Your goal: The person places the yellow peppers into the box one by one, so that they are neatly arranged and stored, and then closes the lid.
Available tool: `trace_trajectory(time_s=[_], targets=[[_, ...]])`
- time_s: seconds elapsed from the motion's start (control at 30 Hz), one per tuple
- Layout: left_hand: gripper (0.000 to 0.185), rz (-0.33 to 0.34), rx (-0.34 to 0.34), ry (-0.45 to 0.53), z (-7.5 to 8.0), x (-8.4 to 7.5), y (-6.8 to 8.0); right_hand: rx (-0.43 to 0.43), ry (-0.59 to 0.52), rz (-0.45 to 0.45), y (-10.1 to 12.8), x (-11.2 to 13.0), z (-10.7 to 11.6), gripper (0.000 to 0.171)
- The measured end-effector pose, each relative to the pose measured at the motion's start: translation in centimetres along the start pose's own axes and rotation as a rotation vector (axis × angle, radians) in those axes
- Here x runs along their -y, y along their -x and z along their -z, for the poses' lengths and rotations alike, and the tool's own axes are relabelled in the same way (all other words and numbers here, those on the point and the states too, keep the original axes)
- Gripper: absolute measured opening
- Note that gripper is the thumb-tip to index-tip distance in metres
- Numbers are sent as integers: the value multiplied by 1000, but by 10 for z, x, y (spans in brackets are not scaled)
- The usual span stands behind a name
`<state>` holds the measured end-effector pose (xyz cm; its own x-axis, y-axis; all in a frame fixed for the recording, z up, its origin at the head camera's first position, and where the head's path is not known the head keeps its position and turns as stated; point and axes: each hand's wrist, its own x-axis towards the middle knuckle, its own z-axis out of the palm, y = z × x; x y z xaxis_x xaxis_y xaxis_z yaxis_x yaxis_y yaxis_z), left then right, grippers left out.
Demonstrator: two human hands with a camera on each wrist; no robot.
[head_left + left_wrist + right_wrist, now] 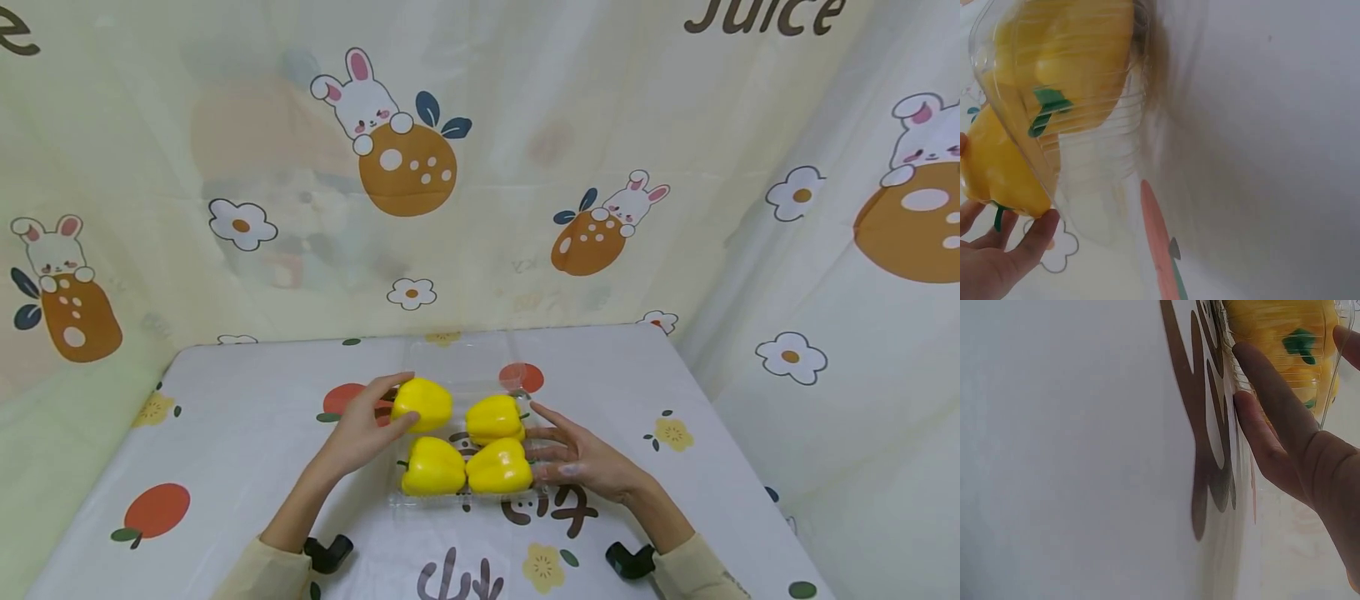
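A clear plastic clamshell tray (465, 498) is seen at the middle of the fruit-printed tablecloth (247, 417), holding four glossy yellow bell peppers in two rows. The back-left yellow pepper (422, 403), at ten o'clock in the tray, is gripped by the left hand (362, 429), with fingers curled over its top and the thumb pressed beneath, the forearm angled in from seven o'clock. The right hand (581, 457) is laid flat with straight, spread fingers against the tray's three o'clock wall, holding nothing.
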<state>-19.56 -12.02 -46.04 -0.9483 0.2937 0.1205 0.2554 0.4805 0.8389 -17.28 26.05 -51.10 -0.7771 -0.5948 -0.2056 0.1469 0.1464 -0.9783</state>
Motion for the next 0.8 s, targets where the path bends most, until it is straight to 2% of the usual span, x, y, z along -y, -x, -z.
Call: trace_trajectory(time_s=[0.3, 0.5, 0.8], targets=[[62, -30, 11, -48, -6, -2, -2, 4, -8, 6, 0, -1, 0, 101], [63, -25, 38, -65, -10, -3, -2, 10, -3, 6, 0, -1, 1, 101], [63, -18, 44, -117, -13, -7, -2, 14, -9, 7, 1, 0, 1, 103]])
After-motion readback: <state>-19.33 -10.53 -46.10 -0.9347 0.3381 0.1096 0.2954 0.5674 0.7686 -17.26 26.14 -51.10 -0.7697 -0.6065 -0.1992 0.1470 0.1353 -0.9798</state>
